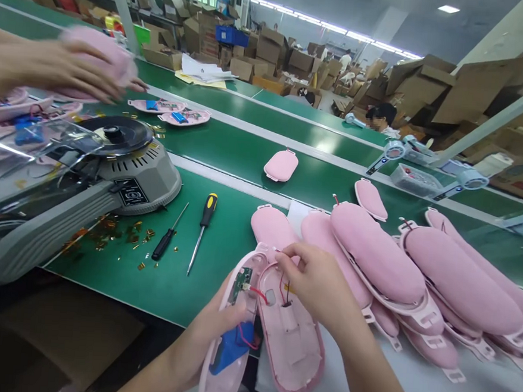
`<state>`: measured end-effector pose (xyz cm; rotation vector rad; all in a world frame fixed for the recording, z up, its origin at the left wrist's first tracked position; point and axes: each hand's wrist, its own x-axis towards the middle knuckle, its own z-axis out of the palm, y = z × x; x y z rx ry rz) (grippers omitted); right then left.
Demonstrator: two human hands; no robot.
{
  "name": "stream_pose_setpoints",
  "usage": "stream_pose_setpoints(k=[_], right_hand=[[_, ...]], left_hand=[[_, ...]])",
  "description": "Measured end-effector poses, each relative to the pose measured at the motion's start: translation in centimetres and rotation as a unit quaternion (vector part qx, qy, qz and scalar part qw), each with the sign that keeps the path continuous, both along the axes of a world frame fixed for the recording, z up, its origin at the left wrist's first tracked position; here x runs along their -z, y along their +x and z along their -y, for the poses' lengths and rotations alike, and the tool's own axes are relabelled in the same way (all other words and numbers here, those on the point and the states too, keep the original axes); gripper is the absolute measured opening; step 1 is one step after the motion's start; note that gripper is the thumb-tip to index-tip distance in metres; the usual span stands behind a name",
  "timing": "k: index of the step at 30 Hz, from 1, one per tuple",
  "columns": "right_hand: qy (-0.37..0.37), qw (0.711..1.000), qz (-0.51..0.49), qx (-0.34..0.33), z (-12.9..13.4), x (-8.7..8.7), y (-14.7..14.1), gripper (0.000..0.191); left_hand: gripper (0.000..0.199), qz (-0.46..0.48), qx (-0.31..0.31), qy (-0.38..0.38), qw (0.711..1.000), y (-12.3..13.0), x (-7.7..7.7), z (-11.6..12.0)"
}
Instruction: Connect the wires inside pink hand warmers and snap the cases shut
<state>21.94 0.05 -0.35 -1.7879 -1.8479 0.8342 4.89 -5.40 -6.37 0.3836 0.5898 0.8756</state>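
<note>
My left hand (216, 327) is wrapped round a pink shell half (225, 384), its thumb inside near a green circuit board (241, 284) and a blue battery (233, 349). Against it lies a second pink half (293, 341), its hollow side up, with red and black wires coming out of it. The fingertips of my right hand (312, 274) are pinched at the top of this second half, by the wires; what they hold is too small to name. A red wire runs between the two halves.
Pink padded shells (376, 252) are piled at the right. Two screwdrivers (207, 210) (164, 243) and a grey tape dispenser (141, 175) stand left on the green table (221, 259). Another person's hand (51, 65) holds a pink piece. Small fans (392, 150) are at the back right.
</note>
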Motion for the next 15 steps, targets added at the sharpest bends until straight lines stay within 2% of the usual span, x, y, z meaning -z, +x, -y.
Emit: stream_pose_setpoints(k=[3, 5, 7, 9, 11, 13, 15], right_hand=[[-0.067, 0.984, -0.167, 0.007, 0.3, 0.3, 0.3, 0.029], [-0.126, 0.952, -0.279, -0.016, 0.8, 0.4, 0.7, 0.029], [-0.176, 0.928, -0.325, -0.049, 1.4, 0.3, 0.9, 0.029], [-0.202, 0.921, -0.327, -0.062, 1.7, 0.0, 0.7, 0.026], [-0.195, 0.938, -0.279, -0.063, 1.9, -0.2, 0.1, 0.019], [-0.172, 0.962, -0.201, -0.064, 2.0, -0.4, -0.7, 0.014], [-0.16, 0.975, -0.136, -0.077, 2.2, -0.5, -1.3, 0.015]], left_hand=[[0.037, -0.027, -0.004, 0.007, 1.0, 0.0, -0.1, 0.1], [0.033, -0.026, -0.003, 0.01, 1.0, 0.0, 0.0, 0.1], [0.031, -0.023, 0.003, 0.008, 1.0, -0.1, 0.4, 0.1], [0.031, -0.021, 0.004, 0.009, 1.0, -0.2, 0.8, 0.3], [0.035, -0.016, -0.002, 0.024, 1.0, -0.2, 1.2, 0.4], [0.048, -0.012, -0.005, 0.054, 0.998, -0.1, 1.4, 0.5], [0.064, -0.012, -0.003, 0.086, 0.996, 0.1, 1.4, 0.5]])
